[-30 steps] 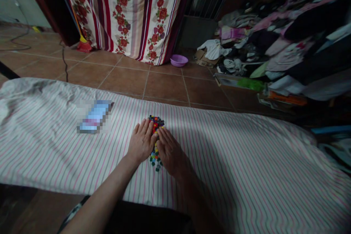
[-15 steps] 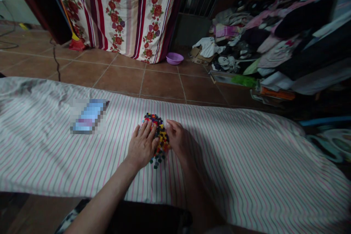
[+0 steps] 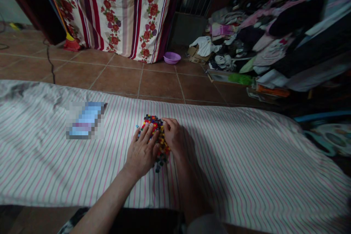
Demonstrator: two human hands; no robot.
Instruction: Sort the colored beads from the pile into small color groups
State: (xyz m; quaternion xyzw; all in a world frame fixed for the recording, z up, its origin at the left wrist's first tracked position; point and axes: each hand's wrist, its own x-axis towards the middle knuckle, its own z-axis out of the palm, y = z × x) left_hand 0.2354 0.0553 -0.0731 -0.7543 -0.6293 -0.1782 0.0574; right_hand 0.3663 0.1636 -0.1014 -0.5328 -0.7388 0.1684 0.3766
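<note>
A pile of small colourful plastic blocks [image 3: 164, 145], red, yellow, black and other colours, lies on the striped cloth. My left hand [image 3: 140, 152] rests flat over the left part of it, fingers stretched and slightly spread, hiding many pieces. At the pile's right edge is my right hand [image 3: 173, 136], its fingers curled and thumb and index finger close together. Whether a block sits between them is too small to tell. One light blue piece [image 3: 137, 127] shows just past the left fingertips.
A blurred-out phone-like device [image 3: 87, 119] lies on the cloth [image 3: 241, 161] to the left. Beyond the cloth's far edge, a purple basin [image 3: 172, 58] stands on the tiled floor by a floral curtain [image 3: 127, 14]. Clothes [image 3: 263, 40] are heaped at the right.
My right hand has shifted slightly left against the pile, and its fingers have curled in more. My left hand stays flat on the blocks. The camera view has moved a little.
</note>
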